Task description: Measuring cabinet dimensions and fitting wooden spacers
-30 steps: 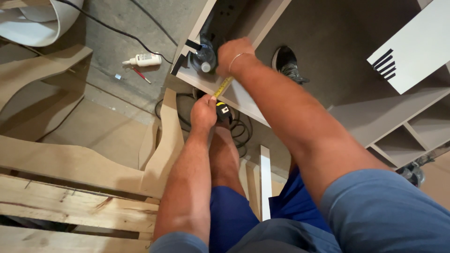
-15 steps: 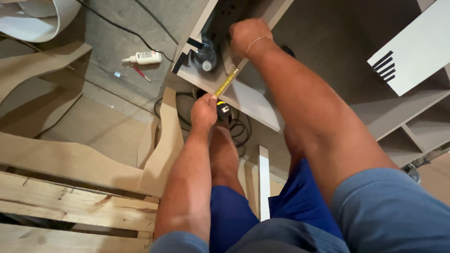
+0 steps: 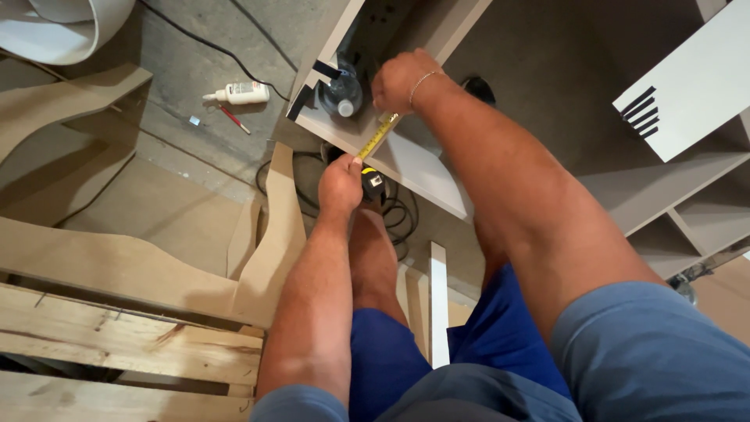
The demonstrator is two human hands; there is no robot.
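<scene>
Yellow tape measure (image 3: 380,135) stretched across the grey board (image 3: 414,160), between your two hands. Your right hand (image 3: 398,78) is closed, pinching the tape's far end by the board's upper edge; your left hand (image 3: 340,184) is wrapped around the tape case (image 3: 373,182) at the near edge. Keep the tape taut and flat, square to the edge. Bottle (image 3: 342,98) just beside the right hand; cable (image 3: 394,211) coiled below.
</scene>
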